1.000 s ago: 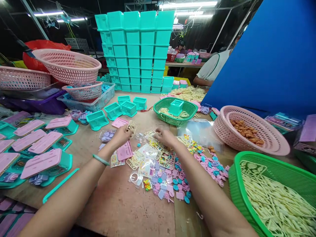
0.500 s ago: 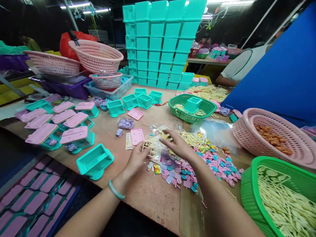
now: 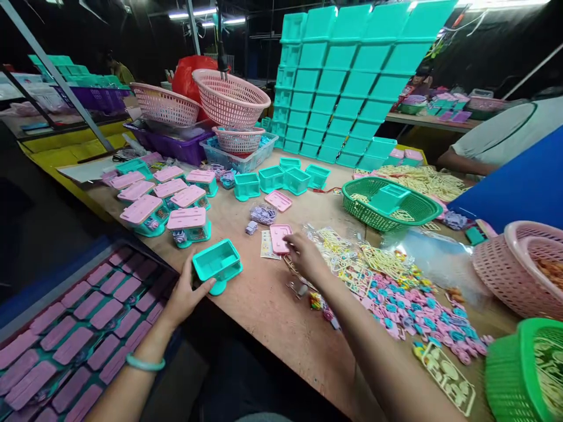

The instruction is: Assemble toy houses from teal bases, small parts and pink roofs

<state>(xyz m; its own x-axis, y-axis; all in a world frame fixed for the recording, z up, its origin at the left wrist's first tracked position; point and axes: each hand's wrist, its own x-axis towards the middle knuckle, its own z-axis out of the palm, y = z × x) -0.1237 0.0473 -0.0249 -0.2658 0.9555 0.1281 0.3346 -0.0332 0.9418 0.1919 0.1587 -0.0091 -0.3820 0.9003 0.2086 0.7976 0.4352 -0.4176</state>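
Note:
My left hand [image 3: 187, 298] grips the open teal plastic box [image 3: 216, 261] at the table's front edge, thumb along its near side and fingers at its left end. My right hand [image 3: 305, 258] is closed, its fingers curled together beside the right edge of a pink plastic lid [image 3: 280, 235]. Whatever those fingers hold is hidden. Under the lid lies a printed sticker sheet [image 3: 266, 245]. A beige plastic frame of small parts [image 3: 291, 267] rests partly beneath my right hand. Small clear and yellow pieces [image 3: 315, 300] lie just below it.
Finished-looking teal boxes with pink lids [image 3: 187, 218] stand at left, and a crate of more [image 3: 94, 328] sits below. Pink and blue small parts [image 3: 422, 310] cover the right side. A green basket [image 3: 387, 202], pink baskets [image 3: 231, 97] and stacked teal boxes [image 3: 338, 82] stand farther back.
My left hand has let go of the beige frame and moved left onto the teal box. My right hand has moved to the pink lid, its fingers now curled. The view has turned left.

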